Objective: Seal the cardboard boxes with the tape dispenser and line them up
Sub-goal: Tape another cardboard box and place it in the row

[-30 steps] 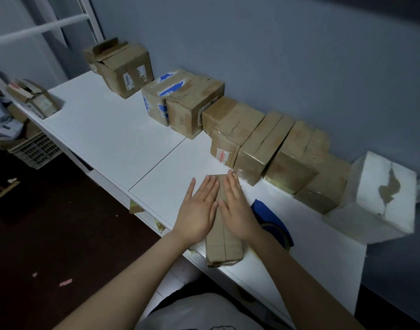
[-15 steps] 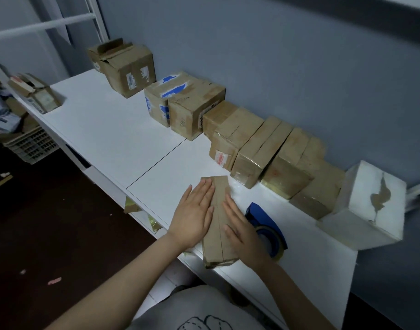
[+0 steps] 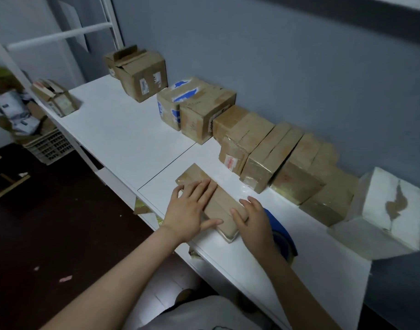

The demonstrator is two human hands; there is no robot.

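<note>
Flatly, left hand (image 3: pixel 189 211) and right hand (image 3: pixel 254 221) press the slim (tape-glossed) cardboard box (image 3: pixel 222 202).

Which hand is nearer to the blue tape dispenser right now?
Right. The right hand rests on the flat box directly beside the tape dispenser, overlapping it; the left hand presses the box's other side, farther away.

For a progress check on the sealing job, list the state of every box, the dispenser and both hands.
flat box: closed, lying on the table under both hands.
left hand: open, fingers flat on the flat box.
right hand: open, fingers on the box's near end.
tape dispenser: lying unheld, partly hidden by the right hand.
row of boxes: closed, lined up along the wall.
far box: flaps open.
white box: closed, surface torn.
</note>
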